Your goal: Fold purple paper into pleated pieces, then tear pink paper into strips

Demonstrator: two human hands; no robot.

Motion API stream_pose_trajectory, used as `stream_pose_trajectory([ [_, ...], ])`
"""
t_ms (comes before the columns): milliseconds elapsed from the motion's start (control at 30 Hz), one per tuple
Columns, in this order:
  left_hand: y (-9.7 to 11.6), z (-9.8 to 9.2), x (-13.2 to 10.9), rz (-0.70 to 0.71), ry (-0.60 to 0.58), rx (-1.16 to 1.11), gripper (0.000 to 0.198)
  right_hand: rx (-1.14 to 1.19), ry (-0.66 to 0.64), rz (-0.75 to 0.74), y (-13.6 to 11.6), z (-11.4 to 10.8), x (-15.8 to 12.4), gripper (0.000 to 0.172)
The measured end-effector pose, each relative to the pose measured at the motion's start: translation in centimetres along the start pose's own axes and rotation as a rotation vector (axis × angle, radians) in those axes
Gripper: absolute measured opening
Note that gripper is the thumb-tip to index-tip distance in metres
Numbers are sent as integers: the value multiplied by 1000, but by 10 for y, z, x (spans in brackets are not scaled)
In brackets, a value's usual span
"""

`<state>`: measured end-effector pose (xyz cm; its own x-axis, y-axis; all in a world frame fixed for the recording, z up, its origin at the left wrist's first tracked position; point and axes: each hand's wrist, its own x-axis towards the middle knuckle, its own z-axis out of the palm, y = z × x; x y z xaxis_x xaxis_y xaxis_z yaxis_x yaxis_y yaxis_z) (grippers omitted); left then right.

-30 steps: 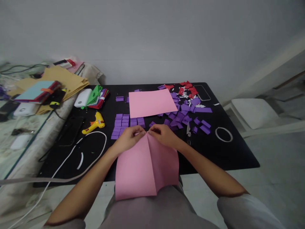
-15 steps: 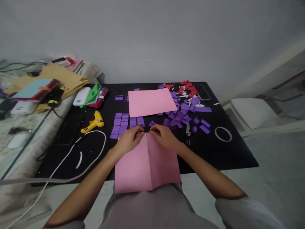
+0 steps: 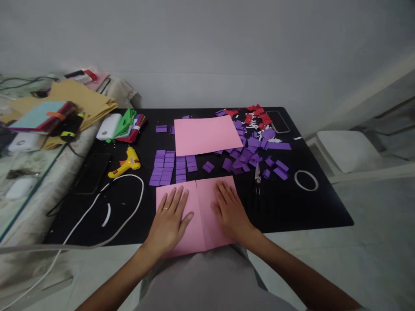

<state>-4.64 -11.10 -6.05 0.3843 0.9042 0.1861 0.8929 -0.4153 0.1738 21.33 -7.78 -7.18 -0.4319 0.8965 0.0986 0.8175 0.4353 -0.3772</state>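
Observation:
A creased pink sheet of paper [image 3: 198,224] lies at the table's front edge, its fold line running down the middle. My left hand [image 3: 170,220] rests flat on its left half, fingers stretched out, a ring on one finger. On the right half lies my right hand [image 3: 230,211], palm down with fingers extended. Neither hand grips anything. Beyond them, a second pink sheet [image 3: 207,134] lies uncreased over some purple pieces. Folded purple paper pieces [image 3: 163,166] stand in rows just past my left hand.
Loose purple pieces [image 3: 243,157], red scraps [image 3: 259,114] and scissors [image 3: 257,176] lie to the right. A yellow glue gun [image 3: 127,163], a white cable [image 3: 142,194] and a dark phone [image 3: 91,172] are on the left. A tape ring [image 3: 306,180] lies near the right edge.
Both hands have let go of the near sheet's far edge, where they pinched by the crease. They have moved toward me and spread flat, one on each half.

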Motion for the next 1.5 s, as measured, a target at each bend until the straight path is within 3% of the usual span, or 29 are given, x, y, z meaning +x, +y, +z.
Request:
stream_pose_trajectory([
  [433,1,3,8,-35,15,57,67,-70,11,74,-9,2,7,61],
  [1133,-18,-3,7,-26,-9,10,69,-32,28,51,19,-4,10,64],
  [1233,-16,-10,8,-11,59,-67,62,-50,15,42,25,-9,13,62],
  [1333,-17,-21,6,4,165,-181,43,-58,10,20,33,-15,15,61],
  [1400,-23,-28,2,-45,205,-219,31,-59,16,3,41,-19,16,61],
  [1500,-34,-36,-5,-284,244,-172,28,-56,40,-16,55,-24,16,61],
])
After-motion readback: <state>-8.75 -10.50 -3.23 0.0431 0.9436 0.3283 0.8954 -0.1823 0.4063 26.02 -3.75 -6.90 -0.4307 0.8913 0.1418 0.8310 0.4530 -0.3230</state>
